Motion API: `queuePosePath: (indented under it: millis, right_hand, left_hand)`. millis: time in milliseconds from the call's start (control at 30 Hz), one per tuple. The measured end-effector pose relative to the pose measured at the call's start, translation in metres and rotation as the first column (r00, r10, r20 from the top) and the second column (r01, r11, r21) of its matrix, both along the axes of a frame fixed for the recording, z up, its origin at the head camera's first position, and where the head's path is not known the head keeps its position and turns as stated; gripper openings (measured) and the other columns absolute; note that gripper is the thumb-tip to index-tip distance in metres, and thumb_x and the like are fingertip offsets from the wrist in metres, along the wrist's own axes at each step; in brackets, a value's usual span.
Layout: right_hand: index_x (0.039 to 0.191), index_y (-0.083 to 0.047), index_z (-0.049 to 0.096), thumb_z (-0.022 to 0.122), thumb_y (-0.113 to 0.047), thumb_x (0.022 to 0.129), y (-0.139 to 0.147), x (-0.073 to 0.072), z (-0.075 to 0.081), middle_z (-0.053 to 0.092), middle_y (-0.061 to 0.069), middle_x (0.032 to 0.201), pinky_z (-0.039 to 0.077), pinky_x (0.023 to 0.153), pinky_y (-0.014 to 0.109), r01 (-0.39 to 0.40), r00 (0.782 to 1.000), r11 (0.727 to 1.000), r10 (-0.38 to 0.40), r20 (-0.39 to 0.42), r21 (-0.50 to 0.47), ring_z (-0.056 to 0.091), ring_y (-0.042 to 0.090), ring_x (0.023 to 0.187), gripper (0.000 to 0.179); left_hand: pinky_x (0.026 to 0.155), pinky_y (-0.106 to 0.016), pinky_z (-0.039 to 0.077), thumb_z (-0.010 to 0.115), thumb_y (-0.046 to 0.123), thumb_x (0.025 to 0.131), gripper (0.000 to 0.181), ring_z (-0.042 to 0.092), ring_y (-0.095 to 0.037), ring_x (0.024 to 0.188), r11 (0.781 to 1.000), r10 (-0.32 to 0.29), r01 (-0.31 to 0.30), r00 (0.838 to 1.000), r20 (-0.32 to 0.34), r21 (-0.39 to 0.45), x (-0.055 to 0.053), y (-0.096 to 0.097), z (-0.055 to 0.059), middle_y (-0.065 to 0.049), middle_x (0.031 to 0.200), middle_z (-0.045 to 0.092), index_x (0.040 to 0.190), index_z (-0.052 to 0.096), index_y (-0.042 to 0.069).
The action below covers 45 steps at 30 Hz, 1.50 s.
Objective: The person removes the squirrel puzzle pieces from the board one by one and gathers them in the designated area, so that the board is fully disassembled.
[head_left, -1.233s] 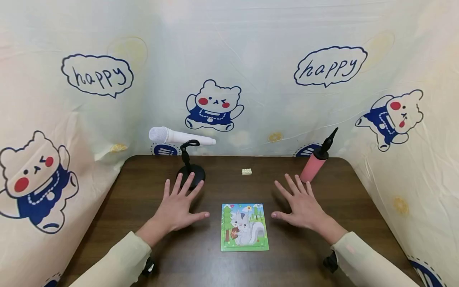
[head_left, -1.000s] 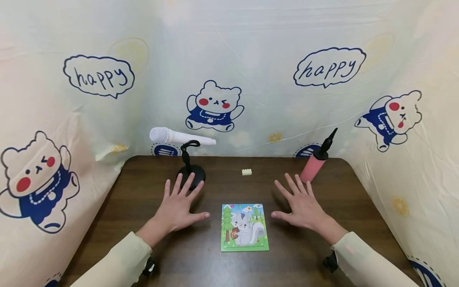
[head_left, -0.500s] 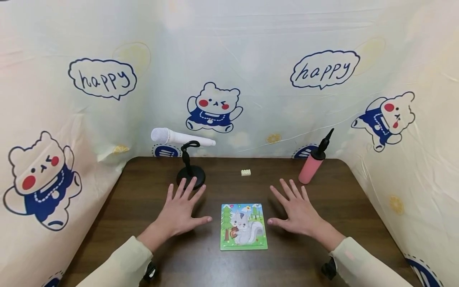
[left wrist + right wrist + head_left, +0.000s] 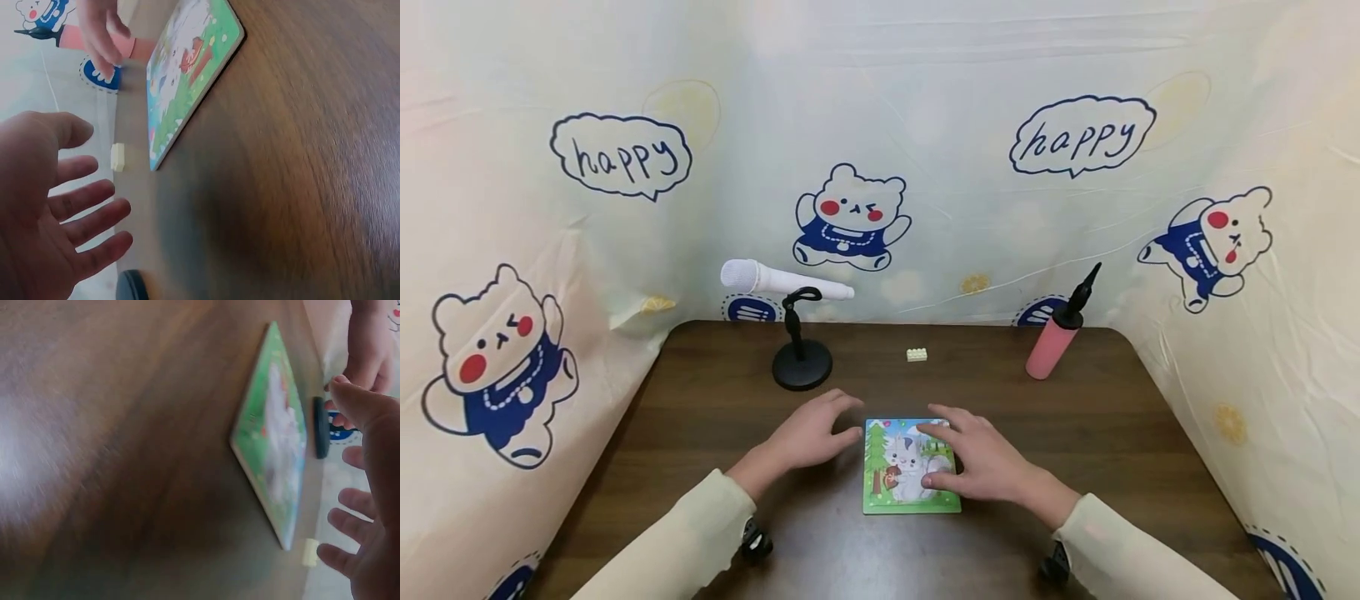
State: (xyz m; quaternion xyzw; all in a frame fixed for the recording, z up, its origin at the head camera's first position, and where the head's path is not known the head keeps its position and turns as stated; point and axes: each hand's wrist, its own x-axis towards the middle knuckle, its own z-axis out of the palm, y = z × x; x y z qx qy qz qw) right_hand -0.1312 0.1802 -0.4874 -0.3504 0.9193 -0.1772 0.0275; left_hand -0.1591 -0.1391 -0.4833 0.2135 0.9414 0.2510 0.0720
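A square picture puzzle, showing a grey-and-white squirrel on a green and blue scene, lies flat at the middle of the table. Just left of it is my left hand, its fingers relaxed and holding nothing. My right hand hangs over the puzzle's right part and hides some of it; thumb and fingers are spread apart with nothing between them. In the left wrist view, a gap shows between the left hand and the puzzle. The right wrist view shows the right hand raised above the table surface.
At the back left stands a white microphone on a black stand. A small cream toy brick lies behind the puzzle. A pink hand pump with a black nozzle leans at the back right. Printed cloth surrounds the brown table.
Both hands have moved inward from beside the microphone stand and pump towards the puzzle. The right hand now overlaps it. Their fingers are less widely spread than before.
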Motion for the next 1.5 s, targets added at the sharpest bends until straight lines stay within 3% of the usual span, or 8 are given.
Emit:
queuePosePath:
  millis: [200, 333, 467, 767, 900, 1100, 1500]
  right_hand:
    - [0.148, -0.025, 0.056, 0.067, -0.065, 0.090, -0.012, 0.003, -0.026, 0.040, 0.008, 0.162, 0.038, 0.112, 0.060, -0.086, 0.994, 0.996, 0.084, 0.075, 0.023, 0.040, 0.029, 0.146, 0.071]
    - [0.147, -0.028, 0.057, 0.069, -0.065, 0.089, -0.019, 0.005, -0.035, 0.041, 0.008, 0.160, 0.038, 0.113, 0.058, -0.121, 0.990, 0.992, 0.118, 0.078, 0.036, 0.040, 0.027, 0.146, 0.070]
    - [0.145, -0.032, 0.058, 0.071, -0.065, 0.087, -0.021, 0.006, -0.039, 0.044, 0.009, 0.158, 0.037, 0.114, 0.057, -0.141, 0.989, 0.988, 0.138, 0.053, 0.058, 0.040, 0.028, 0.146, 0.069]
    - [0.144, -0.039, 0.058, 0.070, -0.067, 0.087, -0.023, 0.002, -0.043, 0.046, 0.008, 0.156, 0.038, 0.113, 0.057, -0.153, 0.988, 0.984, 0.153, 0.006, 0.089, 0.042, 0.028, 0.145, 0.065]
    - [0.144, -0.040, 0.058, 0.069, -0.068, 0.086, -0.023, 0.001, -0.041, 0.047, 0.007, 0.155, 0.038, 0.113, 0.057, -0.144, 0.990, 0.985, 0.143, 0.019, 0.100, 0.043, 0.027, 0.144, 0.065]
    - [0.144, -0.040, 0.058, 0.069, -0.068, 0.086, -0.023, 0.002, -0.041, 0.046, 0.007, 0.156, 0.037, 0.114, 0.057, -0.144, 0.989, 0.984, 0.140, 0.045, 0.106, 0.042, 0.026, 0.145, 0.065]
    - [0.145, -0.039, 0.057, 0.068, -0.067, 0.087, -0.023, 0.003, -0.042, 0.044, 0.008, 0.158, 0.036, 0.115, 0.057, -0.150, 0.988, 0.981, 0.145, 0.053, 0.122, 0.040, 0.028, 0.146, 0.065]
  left_hand:
    - [0.098, -0.049, 0.053, 0.067, 0.018, 0.097, 0.031, 0.064, -0.025, 0.111, 0.996, -0.014, 0.008, 0.997, 0.071, 0.093, -0.006, 0.015, -0.012, -0.008, 0.124, 0.068, 0.126, 0.069, 0.007]
    - [0.090, -0.046, 0.054, 0.066, 0.012, 0.095, 0.029, 0.062, -0.021, 0.098, 0.995, -0.022, 0.013, 0.996, 0.088, 0.099, -0.009, 0.025, -0.019, -0.009, 0.120, 0.068, 0.123, 0.070, 0.006]
    - [0.090, -0.045, 0.053, 0.065, 0.011, 0.095, 0.030, 0.061, -0.020, 0.098, 0.995, -0.042, 0.034, 0.996, 0.084, 0.089, -0.013, 0.033, -0.024, -0.009, 0.121, 0.069, 0.124, 0.070, 0.006]
    - [0.096, -0.046, 0.053, 0.064, 0.011, 0.097, 0.030, 0.061, -0.019, 0.102, 0.997, -0.029, 0.022, 0.993, 0.113, 0.068, -0.019, 0.039, -0.023, -0.007, 0.123, 0.068, 0.126, 0.071, 0.010]
    - [0.095, -0.047, 0.053, 0.065, 0.013, 0.097, 0.027, 0.061, -0.019, 0.100, 0.999, -0.041, 0.036, 0.992, 0.121, 0.041, -0.020, 0.044, -0.021, -0.006, 0.119, 0.069, 0.123, 0.072, 0.011]
    - [0.085, -0.041, 0.053, 0.068, 0.014, 0.092, 0.026, 0.062, -0.019, 0.092, 0.996, -0.074, 0.078, 0.995, 0.066, -0.051, -0.024, 0.057, -0.024, -0.005, 0.106, 0.070, 0.118, 0.073, 0.010]
    - [0.091, -0.043, 0.054, 0.075, 0.012, 0.087, 0.036, 0.062, -0.021, 0.098, 0.984, -0.136, 0.144, 0.988, 0.073, -0.109, -0.026, 0.070, -0.024, -0.008, 0.113, 0.067, 0.122, 0.071, 0.008]
